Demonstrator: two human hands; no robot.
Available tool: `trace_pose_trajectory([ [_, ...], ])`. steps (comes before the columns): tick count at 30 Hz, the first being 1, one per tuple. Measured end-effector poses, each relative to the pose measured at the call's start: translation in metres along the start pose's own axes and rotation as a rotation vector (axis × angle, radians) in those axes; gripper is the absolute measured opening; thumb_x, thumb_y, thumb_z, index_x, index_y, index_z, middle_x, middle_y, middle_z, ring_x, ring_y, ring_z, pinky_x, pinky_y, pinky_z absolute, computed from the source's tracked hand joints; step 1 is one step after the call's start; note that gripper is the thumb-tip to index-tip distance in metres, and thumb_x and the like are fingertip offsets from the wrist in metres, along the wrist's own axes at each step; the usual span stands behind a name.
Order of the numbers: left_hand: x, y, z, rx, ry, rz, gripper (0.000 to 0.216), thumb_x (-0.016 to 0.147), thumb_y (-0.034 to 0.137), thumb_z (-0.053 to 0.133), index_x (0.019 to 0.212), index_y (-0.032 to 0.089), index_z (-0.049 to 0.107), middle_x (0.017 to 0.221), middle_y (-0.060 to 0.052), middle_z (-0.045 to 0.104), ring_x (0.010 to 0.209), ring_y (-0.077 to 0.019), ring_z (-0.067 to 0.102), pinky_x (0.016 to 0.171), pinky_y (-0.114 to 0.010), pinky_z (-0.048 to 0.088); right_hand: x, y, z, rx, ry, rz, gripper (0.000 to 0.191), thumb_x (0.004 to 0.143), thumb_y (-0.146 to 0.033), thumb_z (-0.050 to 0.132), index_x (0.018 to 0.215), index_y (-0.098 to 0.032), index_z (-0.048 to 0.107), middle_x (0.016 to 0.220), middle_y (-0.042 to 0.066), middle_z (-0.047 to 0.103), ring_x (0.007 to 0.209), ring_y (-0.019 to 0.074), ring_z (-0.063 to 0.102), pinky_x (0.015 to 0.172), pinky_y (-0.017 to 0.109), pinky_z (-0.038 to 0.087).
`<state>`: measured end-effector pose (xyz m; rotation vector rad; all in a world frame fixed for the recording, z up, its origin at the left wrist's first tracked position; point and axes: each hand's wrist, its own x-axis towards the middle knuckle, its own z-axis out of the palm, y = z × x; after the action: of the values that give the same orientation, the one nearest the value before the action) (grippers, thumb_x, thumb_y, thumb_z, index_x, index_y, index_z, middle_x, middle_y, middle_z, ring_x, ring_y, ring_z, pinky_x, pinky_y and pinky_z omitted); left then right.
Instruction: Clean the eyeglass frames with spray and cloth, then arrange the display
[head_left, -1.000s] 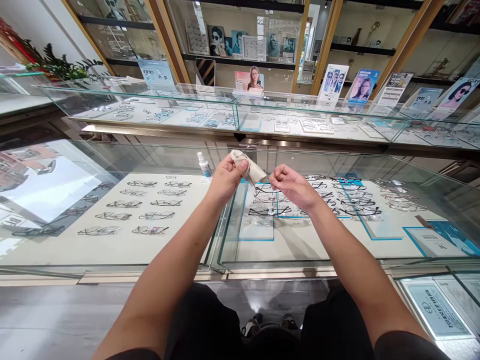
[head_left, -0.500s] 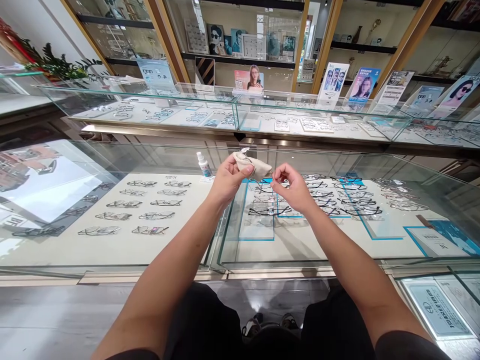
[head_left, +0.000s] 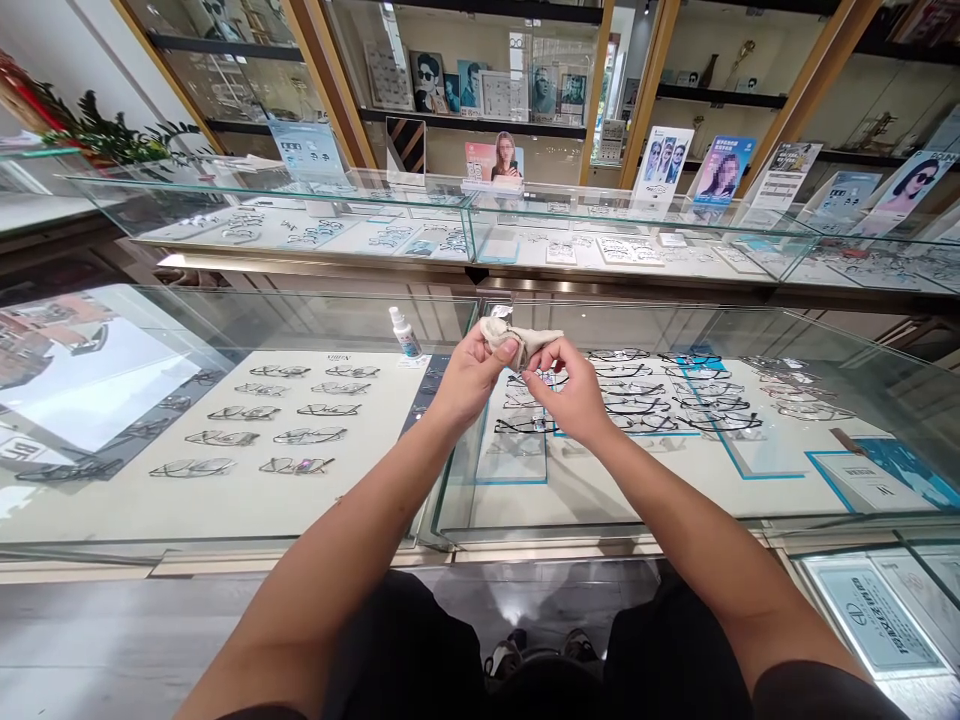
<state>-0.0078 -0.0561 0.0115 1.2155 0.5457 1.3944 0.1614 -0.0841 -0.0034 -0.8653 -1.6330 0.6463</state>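
Observation:
My left hand [head_left: 471,375] is closed on a beige cleaning cloth [head_left: 525,338], thumb pressed on top of it. My right hand [head_left: 568,388] is pinched against the cloth's right end, close beside the left hand. A pair of thin-framed glasses sits between the hands, mostly hidden by the cloth, with only a glint of lens [head_left: 501,312] showing above it. Both hands hover over the glass display counter [head_left: 450,500].
A small white spray bottle [head_left: 405,334] stands on the counter left of my hands. Rows of spectacle frames [head_left: 277,410] lie inside the left case, and more frames [head_left: 675,395] in the right one. A second glass counter [head_left: 472,230] and wall shelves stand behind.
My right hand has moved left until it meets the cloth and the left hand. The gap between the hands has closed, and the cloth now bunches between them.

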Motion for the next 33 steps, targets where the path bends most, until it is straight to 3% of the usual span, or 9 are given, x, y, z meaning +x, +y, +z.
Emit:
trace_pose_trajectory([
  [10, 0.001, -0.003, -0.006, 0.038, -0.131, -0.026, 0.047, 0.081, 0.051, 0.094, 0.104, 0.02, 0.068, 0.096, -0.003, 0.074, 0.091, -0.017, 0.068, 0.087, -0.029, 0.054, 0.006, 0.005, 0.0, 0.177, -0.057, 0.146, 0.031, 0.083, -0.028, 0.071, 0.083, -0.027, 0.041, 0.084, -0.003, 0.059, 0.079, 0.0164, 0.048, 0.078, 0.033, 0.039],
  [15, 0.002, 0.002, -0.014, 0.08, -0.193, -0.016, 0.044, 0.079, 0.039, 0.097, 0.107, 0.02, 0.068, 0.097, -0.004, 0.078, 0.087, -0.0169, 0.073, 0.083, -0.029, 0.058, 0.01, 0.006, -0.003, 0.334, -0.156, 0.277, 0.04, 0.073, -0.034, 0.078, 0.08, -0.027, 0.039, 0.081, -0.005, 0.05, 0.077, 0.0148, 0.043, 0.073, 0.031, 0.038],
  [22, -0.003, 0.008, -0.008, 0.17, -0.21, -0.014, 0.053, 0.072, 0.029, 0.101, 0.115, 0.019, 0.071, 0.103, -0.008, 0.083, 0.091, -0.0218, 0.08, 0.086, -0.033, 0.063, 0.008, 0.008, -0.003, 0.292, -0.171, 0.344, 0.033, 0.07, -0.034, 0.079, 0.087, -0.025, 0.053, 0.081, -0.006, 0.045, 0.077, 0.0147, 0.042, 0.072, 0.032, 0.038],
  [28, -0.002, 0.004, -0.01, 0.178, -0.187, -0.028, 0.044, 0.071, 0.032, 0.102, 0.103, 0.017, 0.076, 0.09, -0.007, 0.083, 0.081, -0.0226, 0.08, 0.075, -0.032, 0.064, 0.008, 0.007, -0.004, 0.276, -0.181, 0.327, 0.033, 0.069, -0.032, 0.083, 0.086, -0.024, 0.056, 0.078, -0.006, 0.046, 0.076, 0.015, 0.045, 0.073, 0.032, 0.04],
  [33, 0.0, 0.003, -0.009, 0.173, -0.167, -0.013, 0.037, 0.075, 0.042, 0.099, 0.094, 0.017, 0.079, 0.085, -0.007, 0.081, 0.077, -0.0215, 0.077, 0.076, -0.034, 0.064, 0.009, 0.007, -0.005, 0.374, -0.209, 0.332, 0.04, 0.068, -0.034, 0.089, 0.087, -0.024, 0.055, 0.078, -0.006, 0.051, 0.076, 0.0147, 0.049, 0.072, 0.032, 0.042],
])
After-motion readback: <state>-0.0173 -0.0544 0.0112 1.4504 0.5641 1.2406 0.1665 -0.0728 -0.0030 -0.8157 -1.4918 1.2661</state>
